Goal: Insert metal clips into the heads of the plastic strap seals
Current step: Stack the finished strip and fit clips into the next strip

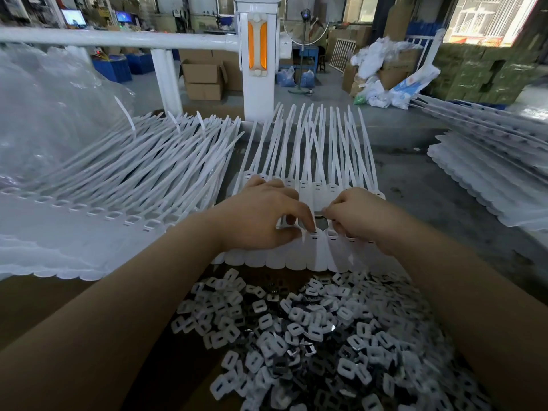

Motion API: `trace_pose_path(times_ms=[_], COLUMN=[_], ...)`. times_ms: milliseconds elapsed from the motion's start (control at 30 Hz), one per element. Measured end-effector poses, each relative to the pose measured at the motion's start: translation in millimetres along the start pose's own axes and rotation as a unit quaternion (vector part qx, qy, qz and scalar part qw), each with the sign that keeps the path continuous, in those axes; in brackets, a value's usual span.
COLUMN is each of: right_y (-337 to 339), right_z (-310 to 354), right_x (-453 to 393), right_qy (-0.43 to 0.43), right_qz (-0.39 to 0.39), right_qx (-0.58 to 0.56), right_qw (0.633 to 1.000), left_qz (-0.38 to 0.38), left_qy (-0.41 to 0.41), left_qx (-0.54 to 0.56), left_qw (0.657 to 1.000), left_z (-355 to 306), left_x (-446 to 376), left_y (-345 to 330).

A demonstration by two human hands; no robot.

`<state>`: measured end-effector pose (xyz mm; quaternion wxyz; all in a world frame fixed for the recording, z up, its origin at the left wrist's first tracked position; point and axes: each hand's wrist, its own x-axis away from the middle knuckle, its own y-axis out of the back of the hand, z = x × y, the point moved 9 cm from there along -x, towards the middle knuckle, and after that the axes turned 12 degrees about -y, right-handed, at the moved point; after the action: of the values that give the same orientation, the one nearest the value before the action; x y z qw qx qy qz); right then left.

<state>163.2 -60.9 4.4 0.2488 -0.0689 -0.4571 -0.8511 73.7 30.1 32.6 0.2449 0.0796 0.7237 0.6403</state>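
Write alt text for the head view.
Both hands, left hand and right hand, work at the heads of a row of white strap seals on a workbench. A pile of clips lies nearer; more seals lie left.

A: Any legible text, labels or numbers?
B: None. The two distant monitor screens (73, 16) are glowing blurs; the white-and-blue printed bag (413, 84) shows markings too small to read. Strap seals (314, 253) carry no readable print.
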Motion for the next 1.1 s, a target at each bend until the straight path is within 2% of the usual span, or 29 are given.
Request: trace_pose_path(times_ms=[167,300,367,433,500,567,633,767,1100], right_y=[-1.4,-0.8,3.1,6.4,-2.5,-22.4,-41.4,-61.3,-69.3], right_z=[0.5,0.4,4.5,14.1,30.2,45.3,53.8,59.3,57.8], right_x=[-0.2,-1.3,2.6,12.4,31.1,58.4,79.8,88.2,82.7], right_qy=[0.012,0.016,0.026,0.061,0.140,0.233,0.301,0.358,0.371], right_qz=[-0.011,-0.011,-0.013,0.004,0.078,0.174,0.227,0.220,0.209], right_qx=[0.001,0.008,0.025,0.053,0.086,0.137,0.175,0.222,0.201], right_qw=[1.000,1.000,0.999,0.997,0.983,0.947,0.910,0.880,0.882], left_qz=[0.022,0.020,0.012,-0.006,-0.031,-0.056,-0.074,-0.080,-0.089], left_qy=[-0.031,-0.035,-0.004,0.058,0.105,0.126,0.140,0.144,0.147], left_qx=[-0.068,-0.067,-0.027,0.099,0.252,0.307,0.333,0.366,0.355], left_qw=[0.997,0.997,1.000,0.993,0.962,0.942,0.929,0.916,0.919], left_z=[-10.1,-11.0,-5.0,6.2,13.9,20.3,25.5,26.0,28.5], left_x=[-3.4,-4.9,-3.3,1.5,5.8,6.9,7.8,8.6,8.0], left_y=[0.0,-0.2,-2.1,-7.1,-13.1,-13.5,-12.2,-12.9,-14.9])
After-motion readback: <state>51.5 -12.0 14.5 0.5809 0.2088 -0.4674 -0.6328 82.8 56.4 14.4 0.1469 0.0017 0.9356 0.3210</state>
